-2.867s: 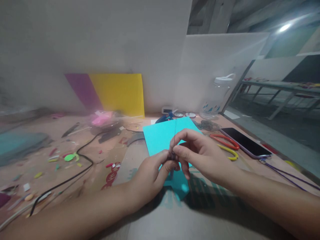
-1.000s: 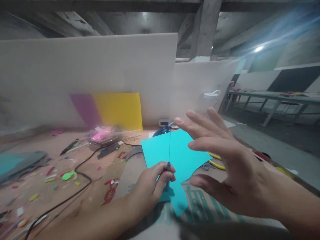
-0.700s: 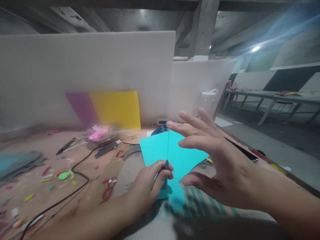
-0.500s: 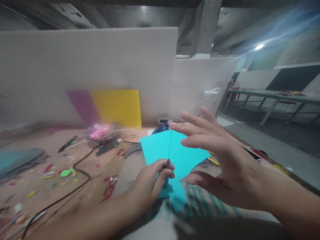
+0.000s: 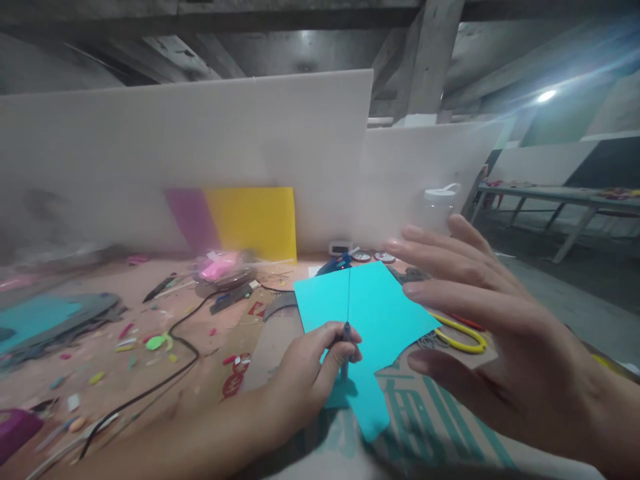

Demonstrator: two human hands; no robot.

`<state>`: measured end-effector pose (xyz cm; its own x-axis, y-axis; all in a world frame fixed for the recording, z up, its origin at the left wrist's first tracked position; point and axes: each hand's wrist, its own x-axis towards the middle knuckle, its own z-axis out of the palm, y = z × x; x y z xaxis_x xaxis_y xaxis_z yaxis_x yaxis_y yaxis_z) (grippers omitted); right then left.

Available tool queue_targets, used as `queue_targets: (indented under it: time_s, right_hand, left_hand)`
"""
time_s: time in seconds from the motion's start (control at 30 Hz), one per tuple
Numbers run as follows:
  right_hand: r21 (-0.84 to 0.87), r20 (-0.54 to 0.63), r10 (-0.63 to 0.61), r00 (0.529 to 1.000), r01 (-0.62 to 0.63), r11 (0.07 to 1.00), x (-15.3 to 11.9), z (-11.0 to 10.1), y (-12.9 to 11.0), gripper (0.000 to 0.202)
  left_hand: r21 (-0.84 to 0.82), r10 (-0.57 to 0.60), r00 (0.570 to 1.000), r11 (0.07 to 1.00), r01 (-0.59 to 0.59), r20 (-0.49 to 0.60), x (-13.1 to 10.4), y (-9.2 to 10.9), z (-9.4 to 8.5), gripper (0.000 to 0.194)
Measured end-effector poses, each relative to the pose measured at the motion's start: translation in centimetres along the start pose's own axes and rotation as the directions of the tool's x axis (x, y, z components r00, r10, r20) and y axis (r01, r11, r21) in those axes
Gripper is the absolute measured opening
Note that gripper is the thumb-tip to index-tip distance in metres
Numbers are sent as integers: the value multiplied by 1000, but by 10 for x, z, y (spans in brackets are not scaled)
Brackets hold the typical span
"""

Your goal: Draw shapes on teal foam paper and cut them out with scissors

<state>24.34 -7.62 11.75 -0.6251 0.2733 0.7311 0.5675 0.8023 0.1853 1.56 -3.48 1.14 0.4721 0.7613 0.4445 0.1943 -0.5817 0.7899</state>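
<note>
My left hand is closed around a slim dark-handled tool, held upright, with a thin dark wire or needle-like line rising from its top. Beneath that hand lies a bright turquoise sheet with an irregular cut outline and a narrow tongue toward me. To the right, my right hand hovers open, fingers spread and thumb apart, holding nothing. It partly covers the view beside a yellow loop-shaped handle. The tool's lower end is largely hidden by the left fingers.
A blue glue gun sits behind the sheet, near a small white digital display. A black cable winds across the littered left side. Yellow card leans on the white partition; a lidded clear bottle stands right.
My right hand has moved right, away from the wire's upper end, still spread. My left hand keeps its hold on the tool. The view has turned slightly left.
</note>
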Motion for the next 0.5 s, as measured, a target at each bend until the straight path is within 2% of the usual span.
queue_targets:
  time_s: [0.23,0.5]
  right_hand:
    - [1,17,38,999,-38,999,4,-1,-6,29]
    - [-42,55,-19,998,21,999,10,6,-12,37]
  left_hand:
    - [-9,-15,1000,1000,16,24,-1,-12,3,32]
    - [-45,-27,999,999,28,43,-1,-14,5,30]
